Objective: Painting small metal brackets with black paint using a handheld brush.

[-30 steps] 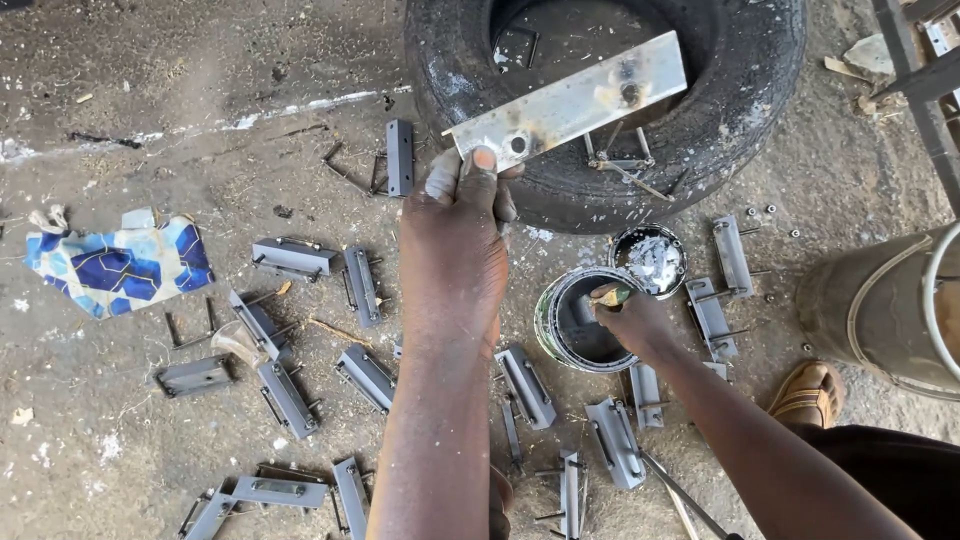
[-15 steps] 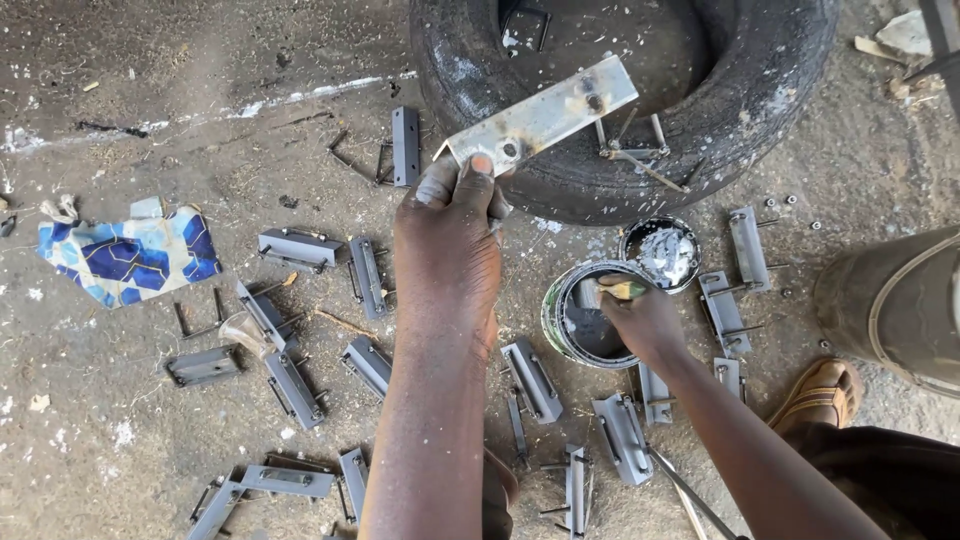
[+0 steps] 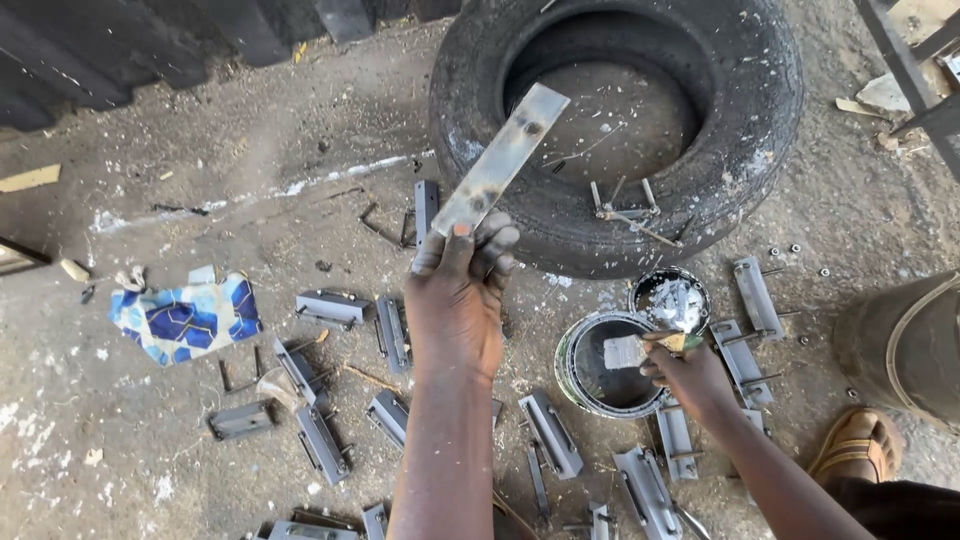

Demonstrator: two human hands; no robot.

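My left hand [image 3: 458,300] is clamped on a flat metal strip [image 3: 500,160] pointing toward one o'clock over the tyre [image 3: 740,150]. My right hand [image 3: 690,375], at four o'clock, grips a brush [image 3: 640,350] in the paint can [image 3: 575,385].

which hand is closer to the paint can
Right. The right hand is at the paint can rim, dipping a brush; the left hand is apart, holding a metal strip.

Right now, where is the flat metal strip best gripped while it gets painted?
Probably at its lower end, from below, where the left hand pinches the flat metal strip. The strip tilts up and right over the tyre, leaving its long face free.
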